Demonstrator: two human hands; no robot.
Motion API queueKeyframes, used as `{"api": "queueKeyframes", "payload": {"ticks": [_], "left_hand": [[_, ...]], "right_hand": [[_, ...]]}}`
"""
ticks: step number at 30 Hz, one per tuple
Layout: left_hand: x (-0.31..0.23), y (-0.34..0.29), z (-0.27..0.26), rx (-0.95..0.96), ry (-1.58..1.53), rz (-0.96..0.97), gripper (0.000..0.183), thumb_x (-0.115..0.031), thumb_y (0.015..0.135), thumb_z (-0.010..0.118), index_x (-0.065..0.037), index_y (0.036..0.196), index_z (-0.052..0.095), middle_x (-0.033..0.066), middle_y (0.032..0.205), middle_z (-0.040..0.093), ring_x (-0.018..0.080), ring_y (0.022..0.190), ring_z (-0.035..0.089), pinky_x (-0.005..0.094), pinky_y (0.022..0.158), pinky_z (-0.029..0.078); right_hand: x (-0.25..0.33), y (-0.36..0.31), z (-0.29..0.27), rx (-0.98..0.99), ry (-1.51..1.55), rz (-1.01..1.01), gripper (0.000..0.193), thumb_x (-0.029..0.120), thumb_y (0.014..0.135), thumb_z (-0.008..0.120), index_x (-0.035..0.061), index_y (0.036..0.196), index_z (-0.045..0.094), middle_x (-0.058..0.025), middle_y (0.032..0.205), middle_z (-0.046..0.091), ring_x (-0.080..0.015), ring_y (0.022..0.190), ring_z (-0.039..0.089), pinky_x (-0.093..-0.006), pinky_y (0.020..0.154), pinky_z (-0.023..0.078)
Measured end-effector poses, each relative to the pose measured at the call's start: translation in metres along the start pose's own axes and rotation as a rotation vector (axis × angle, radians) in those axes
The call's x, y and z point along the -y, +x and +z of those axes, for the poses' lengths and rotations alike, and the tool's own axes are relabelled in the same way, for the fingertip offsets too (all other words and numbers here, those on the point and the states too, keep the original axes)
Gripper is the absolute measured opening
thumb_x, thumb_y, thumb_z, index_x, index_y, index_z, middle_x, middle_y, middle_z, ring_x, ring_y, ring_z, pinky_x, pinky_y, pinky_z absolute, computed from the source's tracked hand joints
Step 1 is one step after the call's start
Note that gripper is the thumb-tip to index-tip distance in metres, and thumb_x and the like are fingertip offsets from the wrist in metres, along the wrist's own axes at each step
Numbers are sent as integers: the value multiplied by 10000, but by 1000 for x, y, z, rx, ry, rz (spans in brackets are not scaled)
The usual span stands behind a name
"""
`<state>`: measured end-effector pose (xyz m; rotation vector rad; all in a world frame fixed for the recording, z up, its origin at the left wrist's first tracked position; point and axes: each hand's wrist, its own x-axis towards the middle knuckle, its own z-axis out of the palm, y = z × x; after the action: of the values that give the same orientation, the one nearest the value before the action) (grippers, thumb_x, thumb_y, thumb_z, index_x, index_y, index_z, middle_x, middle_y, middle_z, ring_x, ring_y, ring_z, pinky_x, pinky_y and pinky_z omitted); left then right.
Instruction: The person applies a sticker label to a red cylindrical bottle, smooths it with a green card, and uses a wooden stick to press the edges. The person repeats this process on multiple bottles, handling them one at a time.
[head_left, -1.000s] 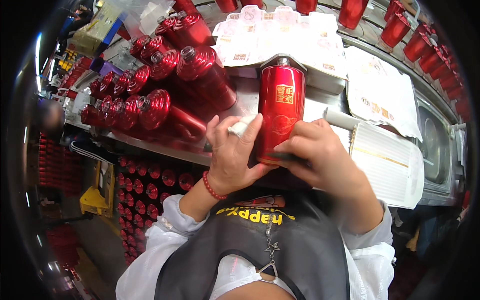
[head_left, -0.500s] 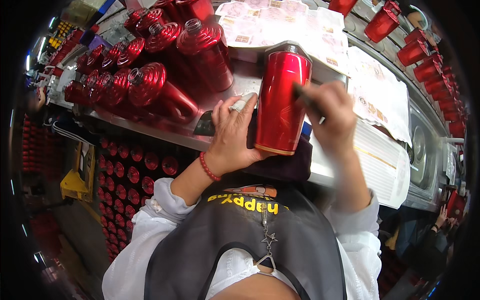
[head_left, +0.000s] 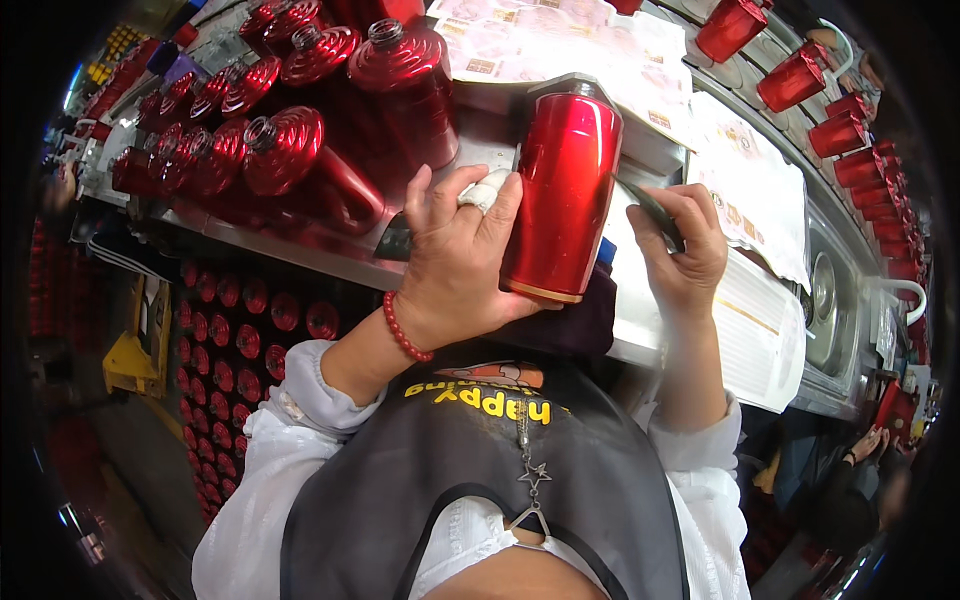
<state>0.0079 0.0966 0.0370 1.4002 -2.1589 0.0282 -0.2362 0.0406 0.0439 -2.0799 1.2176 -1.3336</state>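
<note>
A glossy red bottle (head_left: 568, 190) lies in front of me, its gold-rimmed base toward my body and its far end against a grey metal holder (head_left: 577, 82). My left hand (head_left: 455, 245) cups its base and left side with the thumb; the other fingers reach up past it, one wrapped in white cloth or tape. My right hand (head_left: 685, 250) is closed on a thin dark green blade-like tool (head_left: 648, 212), its tip by the bottle's right side. Dark cloth (head_left: 570, 325) sits under the base.
Several red bottles (head_left: 400, 85) stand crowded on the metal bench at left. Printed sheets (head_left: 570, 40) cover the far side, and a white paper stack (head_left: 755, 330) lies at right. Red bottles (head_left: 795, 75) line a conveyor at upper right. A person's hands (head_left: 868, 442) show at far right.
My right hand has drawn back rightward from the bottle's face, and the green tool now shows clearly. My left hand still steadies the bottle. The whole view has shifted slightly.
</note>
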Motion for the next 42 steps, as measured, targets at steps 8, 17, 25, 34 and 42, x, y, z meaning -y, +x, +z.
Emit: {"api": "queueKeyframes", "payload": {"ticks": [8, 17, 25, 34, 42], "left_hand": [[12, -10, 14, -21, -76, -22, 1115, -607, 651, 869, 54, 1467, 493, 196, 1316, 633, 379, 1346, 452, 565, 1153, 246], [30, -16, 33, 7, -322, -30, 1087, -677, 719, 796, 1, 1499, 462, 174, 1207, 623, 382, 1357, 414, 560, 1167, 219], [21, 37, -1, -100, -450, 0, 393, -105, 767, 746, -71, 1128, 593, 161, 1199, 615, 353, 1072, 521, 436, 968, 428], [15, 58, -7, -39, -193, -8, 301, -133, 718, 769, -84, 954, 589, 113, 1039, 587, 326, 976, 500, 426, 902, 408], [16, 59, -7, -8, -165, -3, 294, -228, 713, 776, -113, 906, 586, 110, 1001, 548, 329, 1041, 471, 477, 997, 351]], "right_hand": [[11, -2, -2, 165, 50, -123, 271, -15, 778, 794, 40, 1039, 742, -97, 872, 618, -248, 702, 613, -341, 619, 482], [26, 7, -6, 143, -335, -549, 367, 60, 649, 800, 117, 1008, 752, -23, 861, 552, -212, 780, 534, -394, 753, 410], [15, -23, 3, 66, -39, -113, 307, 17, 738, 854, 45, 1031, 765, -70, 845, 577, -215, 755, 580, -327, 628, 460], [9, -26, 5, 42, 21, -89, 286, 31, 777, 851, 36, 1045, 752, -79, 859, 596, -195, 737, 603, -305, 598, 483], [6, -29, 8, 27, 45, -77, 284, 27, 778, 849, 31, 1042, 745, -87, 859, 605, -191, 729, 610, -301, 593, 483]]}}
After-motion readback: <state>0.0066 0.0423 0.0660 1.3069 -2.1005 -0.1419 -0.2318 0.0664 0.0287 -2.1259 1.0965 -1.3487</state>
